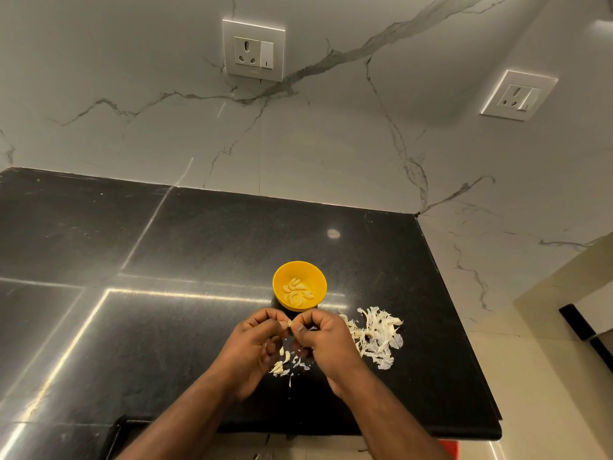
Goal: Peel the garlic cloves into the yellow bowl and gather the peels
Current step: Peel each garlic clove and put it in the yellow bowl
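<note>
Garlic clove (290, 323) sat pinched between the grip of the left hand (257, 340) and right hand (323, 336), both clenched on it, just near of the yellow bowl (299, 270) on the counter (199, 244).

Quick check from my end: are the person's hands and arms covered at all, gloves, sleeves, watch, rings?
Nothing worn that shows. The left hand and right hand are bare, no gloves, and no rings visible. Both forearms are bare down to the frame's bottom edge: no sleeves, watch or bands in view.
</note>
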A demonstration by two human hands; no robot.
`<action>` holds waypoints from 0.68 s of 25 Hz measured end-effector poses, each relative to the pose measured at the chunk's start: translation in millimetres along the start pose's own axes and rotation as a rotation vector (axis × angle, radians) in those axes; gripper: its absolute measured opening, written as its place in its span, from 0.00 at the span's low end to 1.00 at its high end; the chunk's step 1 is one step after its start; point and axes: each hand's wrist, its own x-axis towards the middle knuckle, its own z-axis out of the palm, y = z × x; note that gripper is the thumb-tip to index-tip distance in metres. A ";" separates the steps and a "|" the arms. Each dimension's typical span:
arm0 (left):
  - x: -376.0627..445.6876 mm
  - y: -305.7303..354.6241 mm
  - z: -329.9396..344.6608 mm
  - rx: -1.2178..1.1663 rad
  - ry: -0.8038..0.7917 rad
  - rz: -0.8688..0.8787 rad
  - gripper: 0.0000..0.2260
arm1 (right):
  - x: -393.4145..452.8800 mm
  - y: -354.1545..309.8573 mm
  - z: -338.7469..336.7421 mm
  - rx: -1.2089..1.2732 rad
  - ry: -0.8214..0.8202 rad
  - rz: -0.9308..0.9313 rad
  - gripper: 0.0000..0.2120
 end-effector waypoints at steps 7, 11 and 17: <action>1.5 1.9 -8.7 0.140 -0.046 0.016 0.05 | -4.1 -6.6 -3.5 0.241 -0.089 0.265 0.07; 1.3 -2.2 -4.4 0.171 0.033 0.073 0.04 | -1.0 -4.1 -0.5 0.032 0.064 0.054 0.05; -0.1 -5.6 0.9 0.059 0.030 0.043 0.04 | 0.9 2.3 3.1 -0.133 0.182 -0.154 0.07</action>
